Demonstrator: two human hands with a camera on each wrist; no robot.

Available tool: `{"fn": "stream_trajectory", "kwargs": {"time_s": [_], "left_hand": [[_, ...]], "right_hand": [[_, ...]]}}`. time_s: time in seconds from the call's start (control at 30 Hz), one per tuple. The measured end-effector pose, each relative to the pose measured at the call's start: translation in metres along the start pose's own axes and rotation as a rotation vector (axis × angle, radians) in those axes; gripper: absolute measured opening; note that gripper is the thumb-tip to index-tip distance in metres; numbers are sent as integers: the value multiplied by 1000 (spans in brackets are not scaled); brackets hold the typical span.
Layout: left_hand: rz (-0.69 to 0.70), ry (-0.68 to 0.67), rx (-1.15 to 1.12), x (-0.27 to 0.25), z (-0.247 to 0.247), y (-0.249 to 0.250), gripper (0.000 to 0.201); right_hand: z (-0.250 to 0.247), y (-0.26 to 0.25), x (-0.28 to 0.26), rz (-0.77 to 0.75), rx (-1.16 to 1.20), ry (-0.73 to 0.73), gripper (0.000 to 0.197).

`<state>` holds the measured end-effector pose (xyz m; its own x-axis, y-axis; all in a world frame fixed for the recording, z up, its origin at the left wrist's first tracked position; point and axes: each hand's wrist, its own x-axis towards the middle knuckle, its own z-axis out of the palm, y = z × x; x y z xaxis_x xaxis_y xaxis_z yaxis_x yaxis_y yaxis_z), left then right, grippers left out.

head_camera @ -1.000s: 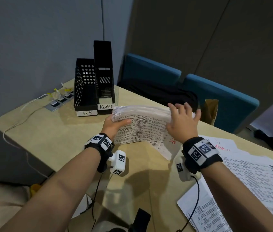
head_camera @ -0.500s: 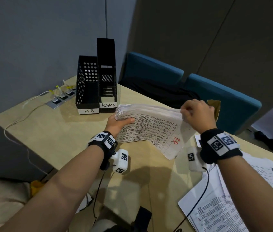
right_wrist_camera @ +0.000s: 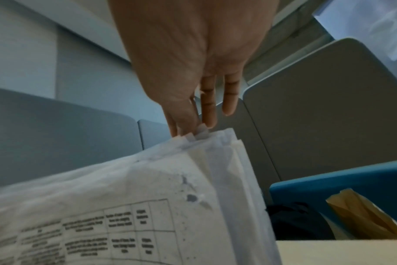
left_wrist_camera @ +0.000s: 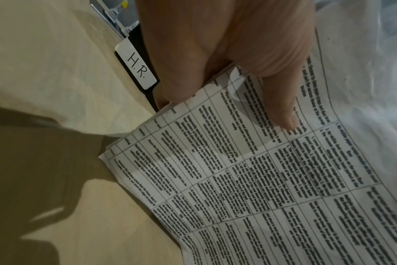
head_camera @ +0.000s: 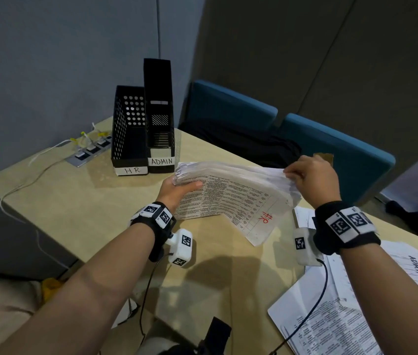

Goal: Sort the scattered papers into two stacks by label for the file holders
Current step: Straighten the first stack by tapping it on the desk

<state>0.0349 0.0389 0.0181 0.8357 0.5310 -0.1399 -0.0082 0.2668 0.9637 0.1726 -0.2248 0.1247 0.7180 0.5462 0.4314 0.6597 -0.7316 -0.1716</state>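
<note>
Lifted since 0.5 s ago, our right hand (head_camera: 310,179) pinched the HR stack (head_camera: 231,190) at 3 o'clock; our left hand (head_camera: 177,190) gripped 9 o'clock. Loose sheets could fan out.

holders: HR holder (head_camera: 128,139) stood just left of ADMIN holder (head_camera: 159,119), back of the worktop (head_camera: 80,201)
HR stack (head_camera: 228,198): in front of them
ADMIN papers (head_camera: 371,298): far right
</note>
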Motion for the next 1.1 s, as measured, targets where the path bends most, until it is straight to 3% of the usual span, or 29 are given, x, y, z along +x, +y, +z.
{"fn": "stream_trajectory", "kwargs": {"time_s": [0.1,0.23,0.3,0.4,0.5,0.57,0.63,0.77,1.0,1.1], "left_hand": [[4,-14,-5,0,-1,-1,39],[-1,-21,-10,-1,-1,0,37],[-8,-20,-15,-2,-1,1,32],[-22,-20,-14,-2,-2,1,30],[-29,-26,15,-2,-3,2,30],[-18,-29,34,-6,-5,3,32],[40,-29,33,-11,-6,8,35],[279,18,152,-17,-2,28,41],[427,83,284,-9,7,36,7],[418,73,256,-9,6,37,3]], "right_hand": [[0,-3,0,-81,-167,-8,19],[-10,-23,6,-58,-374,-205,22],[-13,-38,12,-81,-383,-199,28],[-4,-72,17,-170,-209,-276,53],[21,-95,11,-207,-299,-487,79],[34,-94,11,-148,-398,-521,70],[33,-91,19,-86,-374,-477,37],[28,-86,26,-97,-307,-482,11],[24,-76,29,-55,-190,-517,11],[23,-61,31,12,-157,-549,34]]}}
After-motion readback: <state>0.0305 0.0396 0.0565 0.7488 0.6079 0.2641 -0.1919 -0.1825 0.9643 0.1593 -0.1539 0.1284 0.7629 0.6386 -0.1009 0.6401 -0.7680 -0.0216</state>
